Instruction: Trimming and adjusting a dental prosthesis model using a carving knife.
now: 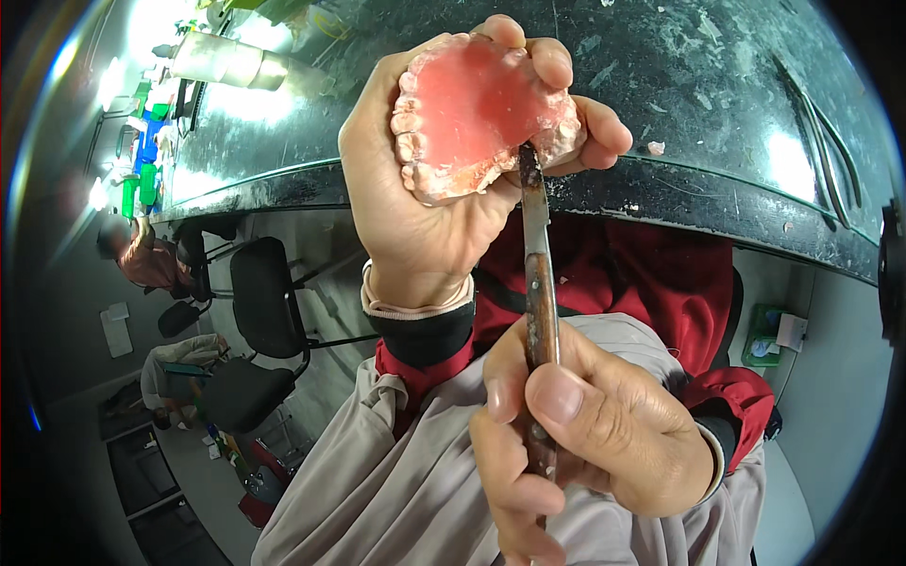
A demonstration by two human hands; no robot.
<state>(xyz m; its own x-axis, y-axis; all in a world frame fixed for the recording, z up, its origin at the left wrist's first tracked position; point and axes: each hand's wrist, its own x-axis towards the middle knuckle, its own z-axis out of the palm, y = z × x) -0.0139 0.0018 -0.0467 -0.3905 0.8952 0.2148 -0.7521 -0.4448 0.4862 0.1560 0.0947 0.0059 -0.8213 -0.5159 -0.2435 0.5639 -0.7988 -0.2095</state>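
Left hand (429,236) has its fingers curled around the toothy cast (467,104), pink side showing, up by the table (689,75) edge. Right hand (613,424) is gripping a knife (541,292), tip at the cast's lower right rim.

Left hand (415,223) high, right hand (604,415) lower (both curled).

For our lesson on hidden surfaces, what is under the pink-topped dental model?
Under the pink-topped dental model is the left hand, showing around its edges. The model's underside is covered and unseen.
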